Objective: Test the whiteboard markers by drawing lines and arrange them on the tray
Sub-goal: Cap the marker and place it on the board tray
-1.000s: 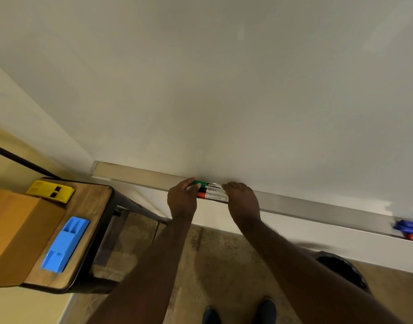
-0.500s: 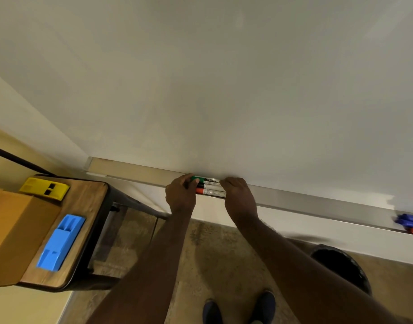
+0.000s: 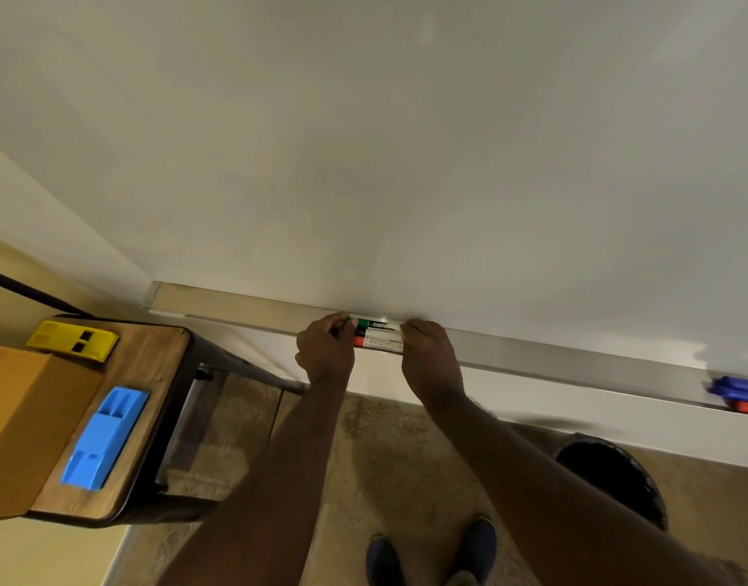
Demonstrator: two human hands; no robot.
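Clearly the risk is a spill: both hands squeeze a small bundle of markers (image 3: pixel 379 334) endwise on the narrow tray (image 3: pixel 533 353) under the whiteboard (image 3: pixel 406 162), so uneven pressure could buckle the row and roll one off to the floor. Left hand (image 3: pixel 326 349) curls around the cap ends; right hand (image 3: pixel 431 360) curls over the other ends. Green, black and red caps show, with white labelled barrels lying side by side along the tray.

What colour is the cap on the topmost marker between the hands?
Green; the top marker shows it best in the head view.
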